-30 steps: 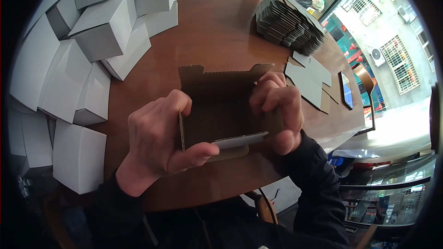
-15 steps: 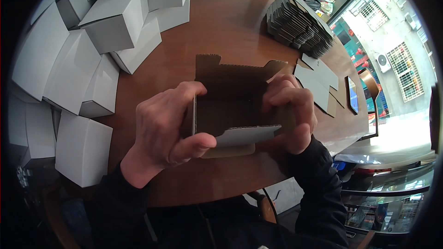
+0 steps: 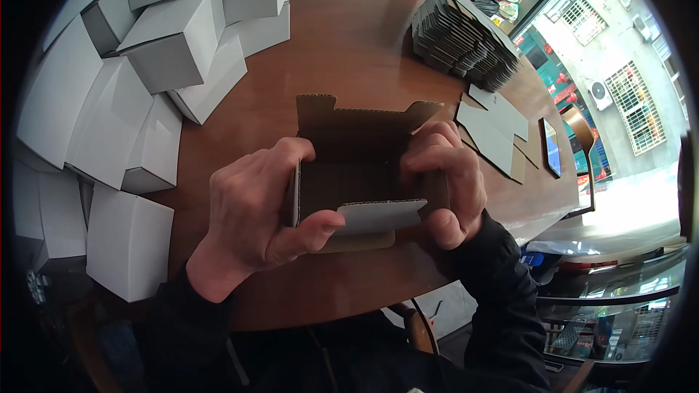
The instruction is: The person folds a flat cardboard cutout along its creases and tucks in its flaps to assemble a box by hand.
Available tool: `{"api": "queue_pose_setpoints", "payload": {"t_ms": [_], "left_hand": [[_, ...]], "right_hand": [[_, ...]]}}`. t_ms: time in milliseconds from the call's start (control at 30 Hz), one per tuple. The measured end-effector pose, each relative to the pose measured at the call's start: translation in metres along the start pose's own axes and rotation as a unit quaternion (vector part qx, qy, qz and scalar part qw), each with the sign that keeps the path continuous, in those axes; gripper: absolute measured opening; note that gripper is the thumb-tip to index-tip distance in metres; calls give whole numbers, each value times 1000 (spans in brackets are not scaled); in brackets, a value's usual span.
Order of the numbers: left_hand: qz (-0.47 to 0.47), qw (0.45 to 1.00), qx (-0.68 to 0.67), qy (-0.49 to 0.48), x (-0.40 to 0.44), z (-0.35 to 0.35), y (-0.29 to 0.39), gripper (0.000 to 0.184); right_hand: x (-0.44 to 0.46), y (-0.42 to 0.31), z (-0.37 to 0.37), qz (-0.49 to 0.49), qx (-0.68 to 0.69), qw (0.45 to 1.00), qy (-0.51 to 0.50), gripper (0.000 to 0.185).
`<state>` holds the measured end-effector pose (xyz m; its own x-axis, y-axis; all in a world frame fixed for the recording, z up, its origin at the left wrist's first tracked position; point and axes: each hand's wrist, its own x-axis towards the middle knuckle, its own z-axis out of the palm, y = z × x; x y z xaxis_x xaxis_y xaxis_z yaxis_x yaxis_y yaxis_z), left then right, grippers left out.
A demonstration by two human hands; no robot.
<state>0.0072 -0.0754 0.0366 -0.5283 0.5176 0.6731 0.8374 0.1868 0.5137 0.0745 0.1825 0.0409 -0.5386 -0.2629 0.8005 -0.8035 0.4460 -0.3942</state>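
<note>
An open cardboard box [image 3: 357, 175], brown inside and white outside, is held over the middle of the table, its opening facing me. My left hand [image 3: 255, 204] grips its left wall, with the fingers at the upper left edge and the thumb along the near white flap. On the right side, my right hand [image 3: 448, 182] grips the box with curled fingers reaching inside and the thumb low at the near right corner. A notched brown flap stands up at the far side. Another flap hangs below the near edge.
Several white boxes [image 3: 131, 244] are piled along the left of the brown table [image 3: 342, 36]. A stack of flattened cardboard [image 3: 466, 36] stands at the back right. Nearer lie flat cardboard blanks [image 3: 491, 131] and a phone [image 3: 551, 148]. A chair [image 3: 579, 131] stands beyond the right edge.
The whole view has shifted slightly back and forth. Both hands keep their hold on the box, and the right fingers and thumb have shifted slightly on its right side.
</note>
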Motion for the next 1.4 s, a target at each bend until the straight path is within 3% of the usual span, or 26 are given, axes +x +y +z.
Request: {"api": "queue_pose_setpoints", "payload": {"t_ms": [267,533,800,1167,1400], "left_hand": [[33,998,44,0,1,1,4,37],[18,999,42,9,1,2,11,25],[-18,1000,16,6,2,2,15,25],[-11,999,35,8,0,4,14,26],[26,998,52,6,2,4,10,41]], "right_hand": [[1,2,0,-2,15,1000,4,44],[-1,4,2,2,17,1000,13,42],[7,-3,3,-30,-29,999,3,35],[4,2,5,-43,-97,994,-12,43],[7,-1,4,-48,-108,993,-29,46]]}}
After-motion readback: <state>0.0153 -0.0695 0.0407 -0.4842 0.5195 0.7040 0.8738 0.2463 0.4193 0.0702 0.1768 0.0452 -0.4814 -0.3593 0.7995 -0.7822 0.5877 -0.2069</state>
